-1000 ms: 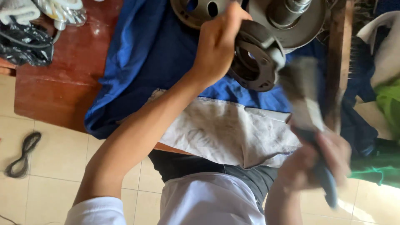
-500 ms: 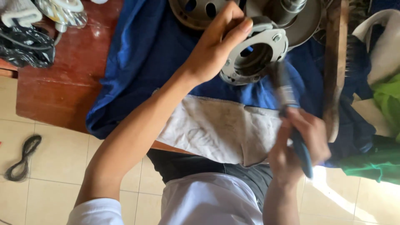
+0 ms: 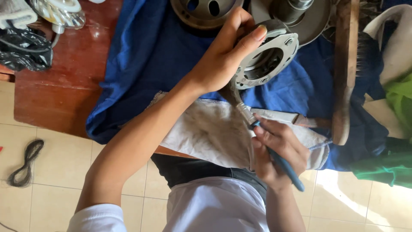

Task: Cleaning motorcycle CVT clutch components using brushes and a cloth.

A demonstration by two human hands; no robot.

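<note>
Head view: my left hand (image 3: pixel 219 60) grips the metal ring (image 3: pixel 266 56), now tilted up off the blue cloth (image 3: pixel 150 56), while my right hand (image 3: pixel 277 150), clamping the brush (image 3: pixel 257 124), has swung its bristles under the ring's lower edge

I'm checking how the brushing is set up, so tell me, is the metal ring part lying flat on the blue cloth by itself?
No, the left hand grips the round metal part and holds it tilted above the blue cloth while the right hand holds the brush.
</note>
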